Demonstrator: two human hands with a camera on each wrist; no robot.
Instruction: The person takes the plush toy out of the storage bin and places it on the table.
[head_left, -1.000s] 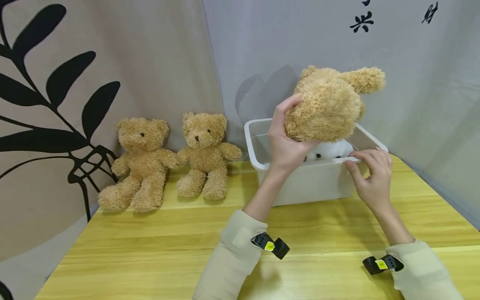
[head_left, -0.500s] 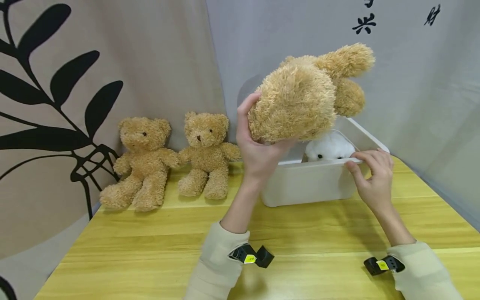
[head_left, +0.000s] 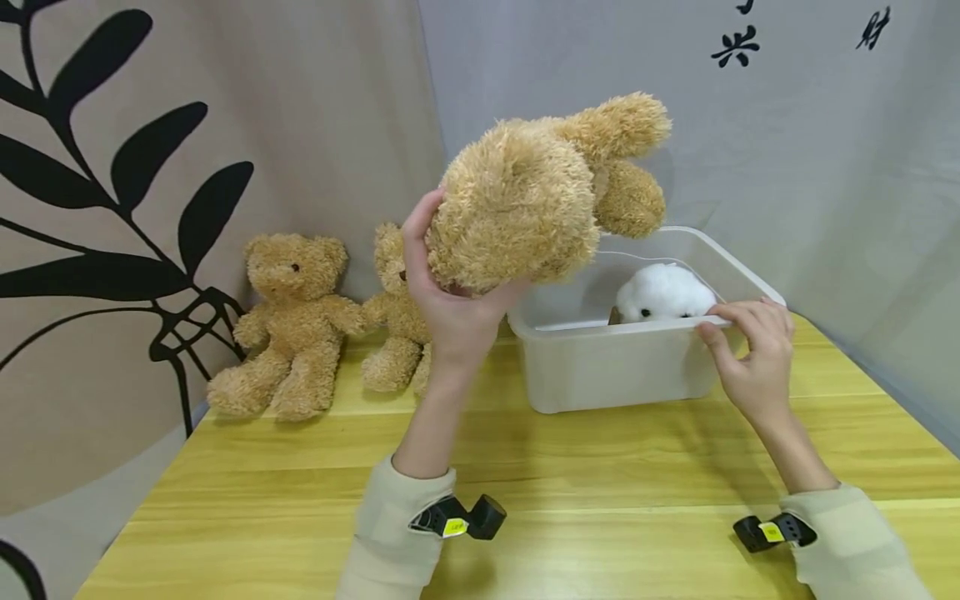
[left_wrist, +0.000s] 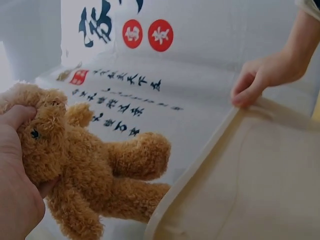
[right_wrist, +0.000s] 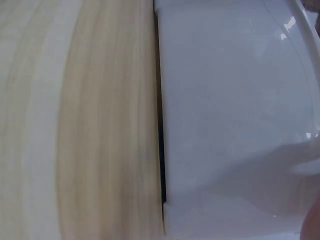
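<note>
A tan teddy bear (head_left: 517,200) is held in the air by my left hand (head_left: 457,308), which grips it round the head. In the left wrist view the bear's body (left_wrist: 92,160) and limbs stick out sideways beside the bin. My right hand (head_left: 757,354) pinches the near right rim of a white plastic bin (head_left: 615,367). Inside the bin sits a white plush toy (head_left: 663,292), its lower part hidden by the front wall. The right wrist view shows mostly the bin's smooth wall (right_wrist: 230,100).
Two more tan bears sit against the back curtain: one at the left (head_left: 288,325), the other (head_left: 396,321) partly hidden behind my left hand. Everything stands on a wooden table (head_left: 585,467). Black writing and a leaf pattern mark the curtain behind.
My left hand has carried the teddy bear leftward from above the bin, and it now covers part of the second seated bear. The right hand stays on the rim.
</note>
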